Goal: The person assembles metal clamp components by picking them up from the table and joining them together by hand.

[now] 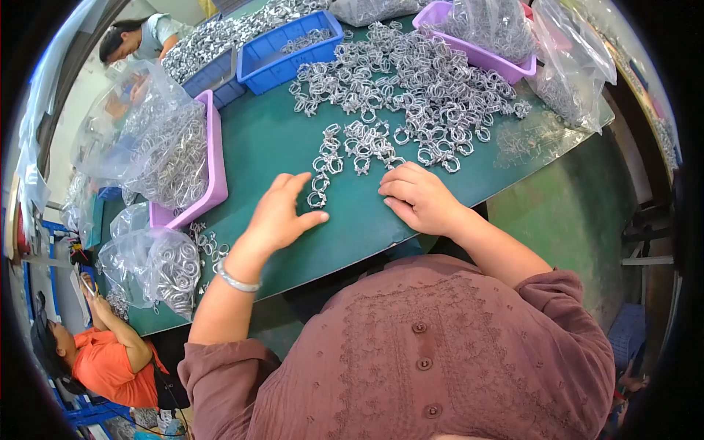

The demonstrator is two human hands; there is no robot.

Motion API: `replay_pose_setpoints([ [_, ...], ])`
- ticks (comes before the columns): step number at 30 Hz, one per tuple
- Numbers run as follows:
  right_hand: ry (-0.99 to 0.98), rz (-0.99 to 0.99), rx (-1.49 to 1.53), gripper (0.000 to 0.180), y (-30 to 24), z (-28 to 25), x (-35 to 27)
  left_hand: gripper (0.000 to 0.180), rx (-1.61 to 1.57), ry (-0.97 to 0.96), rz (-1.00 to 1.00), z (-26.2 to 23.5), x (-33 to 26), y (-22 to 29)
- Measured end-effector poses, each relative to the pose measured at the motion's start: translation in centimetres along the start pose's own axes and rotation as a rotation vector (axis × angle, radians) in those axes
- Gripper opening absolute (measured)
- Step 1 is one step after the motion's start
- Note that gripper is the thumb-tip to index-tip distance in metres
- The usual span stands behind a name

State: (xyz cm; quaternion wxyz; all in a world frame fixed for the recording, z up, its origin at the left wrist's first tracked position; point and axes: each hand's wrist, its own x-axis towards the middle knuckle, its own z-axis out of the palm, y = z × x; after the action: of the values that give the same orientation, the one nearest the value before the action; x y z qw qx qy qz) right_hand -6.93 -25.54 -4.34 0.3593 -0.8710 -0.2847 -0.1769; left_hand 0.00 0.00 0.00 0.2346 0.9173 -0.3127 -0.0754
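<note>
My left hand (276,215) is held over the green table (253,147), thumb and fingers apart, with nothing in it. Just beyond its fingertips, a short column of silver ring-shaped metal clamps (327,158) lies on the table. My right hand (422,198) rests near the front edge, fingers curled and close together; whatever lies under them is hidden. Close to its knuckles are the nearest clamps of a small group (370,143). A large loose heap of the same clamps (425,81) spreads farther back.
A blue bin (290,67) stands at the back, and a purple bin (524,71) holds bagged parts. At left, another purple bin (215,165) holds a filled clear bag; a smaller bag (176,268) lies nearer. Other people (117,367) work at the left and far left.
</note>
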Motion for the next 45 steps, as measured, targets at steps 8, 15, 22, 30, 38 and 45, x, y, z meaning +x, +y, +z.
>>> replay_pose_setpoints([
  [8,0.080,-0.017,0.003,0.016,-1.0,-0.1,1.3,0.038,-0.098,0.148,0.096,1.9,1.0,1.7],
  [15,0.110,0.030,0.109,0.018,-0.8,-0.3,1.3,0.028,-0.253,0.346,0.084,1.3,0.3,3.0],
  [22,0.087,0.446,0.968,0.029,-2.5,0.6,2.4,0.051,-0.289,0.414,0.330,2.1,1.7,5.7],
  [30,0.074,0.630,1.241,0.026,-1.5,-0.2,2.4,0.057,-0.366,0.357,0.465,3.0,3.2,5.6],
  [38,0.102,0.638,1.187,0.026,-1.7,-0.7,3.0,0.035,-0.698,0.245,0.334,3.8,2.7,3.4],
  [45,0.184,0.551,1.286,0.021,-1.7,0.8,3.0,0.023,-1.012,0.327,0.156,4.7,2.2,4.5],
])
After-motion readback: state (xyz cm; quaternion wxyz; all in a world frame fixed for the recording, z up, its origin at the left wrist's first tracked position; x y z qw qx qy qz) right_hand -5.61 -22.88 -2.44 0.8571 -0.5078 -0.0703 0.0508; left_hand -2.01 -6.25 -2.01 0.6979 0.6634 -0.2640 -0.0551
